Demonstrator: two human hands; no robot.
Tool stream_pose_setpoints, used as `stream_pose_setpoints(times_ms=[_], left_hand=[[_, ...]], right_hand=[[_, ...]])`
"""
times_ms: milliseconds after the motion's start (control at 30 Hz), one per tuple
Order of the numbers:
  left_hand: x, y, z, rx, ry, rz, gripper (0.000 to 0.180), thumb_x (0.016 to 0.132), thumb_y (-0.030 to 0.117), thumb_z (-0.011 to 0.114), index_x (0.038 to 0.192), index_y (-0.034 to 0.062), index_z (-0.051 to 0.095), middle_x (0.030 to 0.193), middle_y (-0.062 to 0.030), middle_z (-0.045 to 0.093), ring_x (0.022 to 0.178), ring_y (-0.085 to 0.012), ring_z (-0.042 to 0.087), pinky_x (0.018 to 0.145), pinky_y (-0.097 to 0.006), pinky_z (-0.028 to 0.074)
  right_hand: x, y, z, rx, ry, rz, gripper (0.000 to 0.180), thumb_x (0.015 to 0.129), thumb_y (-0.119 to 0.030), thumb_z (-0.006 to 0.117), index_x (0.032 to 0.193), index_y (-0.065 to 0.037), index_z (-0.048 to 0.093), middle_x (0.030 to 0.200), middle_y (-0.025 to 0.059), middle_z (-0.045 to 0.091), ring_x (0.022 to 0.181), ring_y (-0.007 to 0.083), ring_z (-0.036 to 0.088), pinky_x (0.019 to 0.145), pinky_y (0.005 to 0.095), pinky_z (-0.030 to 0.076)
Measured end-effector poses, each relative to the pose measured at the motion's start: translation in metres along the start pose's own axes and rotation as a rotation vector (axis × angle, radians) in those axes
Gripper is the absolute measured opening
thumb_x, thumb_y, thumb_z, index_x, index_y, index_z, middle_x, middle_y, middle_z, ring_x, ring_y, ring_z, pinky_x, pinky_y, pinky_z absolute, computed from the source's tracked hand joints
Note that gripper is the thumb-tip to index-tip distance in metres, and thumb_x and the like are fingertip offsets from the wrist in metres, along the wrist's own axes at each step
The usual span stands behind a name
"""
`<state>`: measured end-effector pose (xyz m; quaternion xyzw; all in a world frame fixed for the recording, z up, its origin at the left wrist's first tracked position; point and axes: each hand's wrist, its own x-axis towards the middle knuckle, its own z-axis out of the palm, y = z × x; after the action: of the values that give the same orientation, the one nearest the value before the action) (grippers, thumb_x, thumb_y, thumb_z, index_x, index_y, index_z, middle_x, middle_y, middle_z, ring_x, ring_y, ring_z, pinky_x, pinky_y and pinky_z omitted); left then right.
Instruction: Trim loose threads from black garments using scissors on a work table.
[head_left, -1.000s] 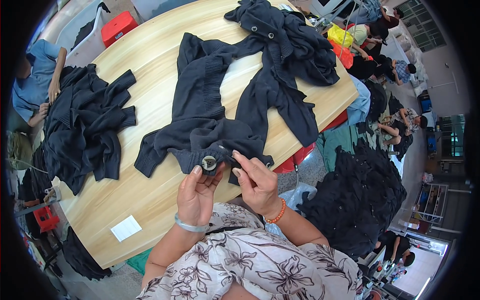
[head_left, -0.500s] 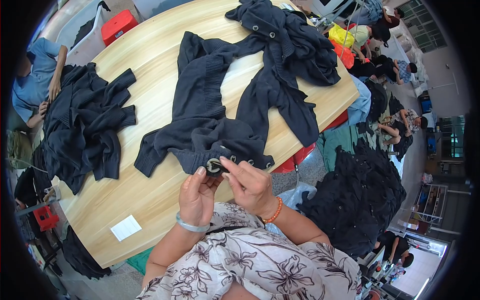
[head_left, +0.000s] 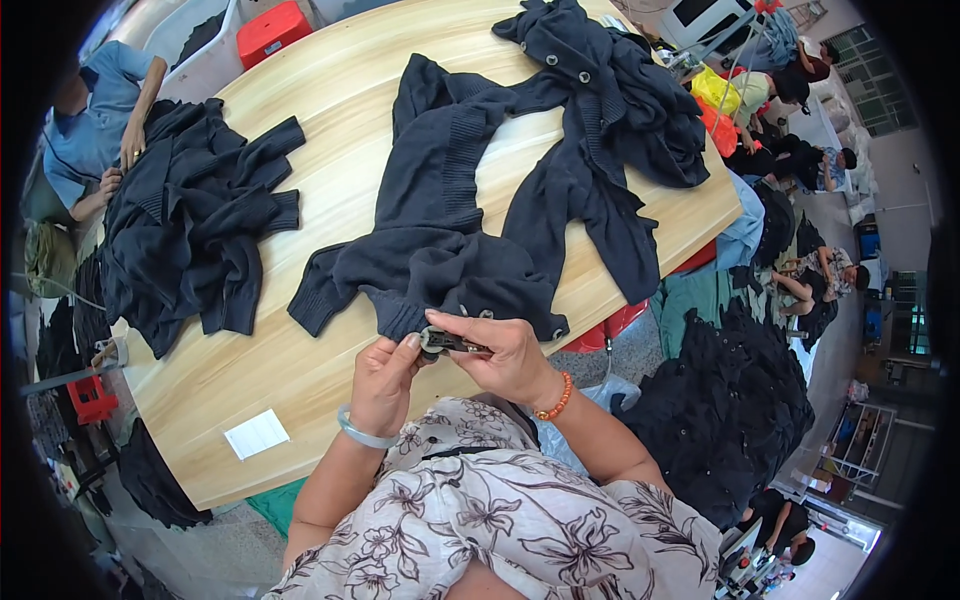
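A dark navy knitted cardigan [head_left: 430, 262] lies across the near side of the table, its ribbed button band drawn to the edge in front of me. My left hand [head_left: 382, 388] pinches that band beside a large pale button [head_left: 432, 341], thumb on top. In my right hand [head_left: 512, 362] are small dark thread snips [head_left: 464, 345], gripped between thumb and fingers. Their tip is at the button, close to my left thumb; whether the blades touch thread is too small to see. More buttons show along the band to the right.
Another dark cardigan [head_left: 610, 110] is heaped at the table's far right. At the left, a person in blue [head_left: 95, 135] handles a dark garment pile [head_left: 185, 225]. A white paper [head_left: 257, 434] lies near the left edge. Dark garments [head_left: 720, 410] are piled right of the table [head_left: 330, 385].
My right hand has turned, so the snips now show side-on at the button. The left hand still pinches the band. The whole view has shifted slightly.
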<state>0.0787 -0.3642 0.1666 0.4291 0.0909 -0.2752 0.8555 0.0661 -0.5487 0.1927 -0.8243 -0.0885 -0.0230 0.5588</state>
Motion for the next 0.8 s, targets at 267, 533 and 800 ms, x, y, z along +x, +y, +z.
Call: stream_pose_setpoints(times_ms=[267,533,800], left_hand=[[0.000,-0.009,0.004,-0.067,0.093,0.027,0.015,0.097,0.010,0.055,0.106,0.0001,0.063,0.098,-0.0062,0.068,0.085,-0.0120,0.065,0.078,-0.028,0.051],[0.001,-0.011,0.016,-0.024,0.104,0.004,0.016,0.098,0.017,0.057,0.102,0.0030,0.061,0.095,-0.0057,0.068,0.079,-0.0120,0.065,0.072,-0.027,0.052],[-0.003,-0.011,0.010,0.037,0.059,-0.018,0.016,0.098,0.015,0.054,0.103,0.0018,0.061,0.092,-0.0040,0.067,0.077,-0.0094,0.064,0.070,-0.025,0.052]], right_hand=[[-0.008,0.000,0.009,0.328,-0.066,0.237,0.041,0.082,0.000,0.069,0.122,-0.006,0.064,0.094,0.0034,0.072,0.067,0.0001,0.054,0.059,0.0172,0.045],[-0.015,0.002,0.009,0.296,0.018,0.259,0.038,0.082,0.004,0.066,0.120,-0.002,0.065,0.092,-0.0028,0.068,0.066,-0.0024,0.044,0.059,0.0146,0.039],[-0.024,-0.001,0.012,0.395,0.009,0.269,0.033,0.083,0.001,0.067,0.115,-0.004,0.068,0.085,0.0024,0.071,0.068,-0.0008,0.052,0.058,0.0175,0.044]])
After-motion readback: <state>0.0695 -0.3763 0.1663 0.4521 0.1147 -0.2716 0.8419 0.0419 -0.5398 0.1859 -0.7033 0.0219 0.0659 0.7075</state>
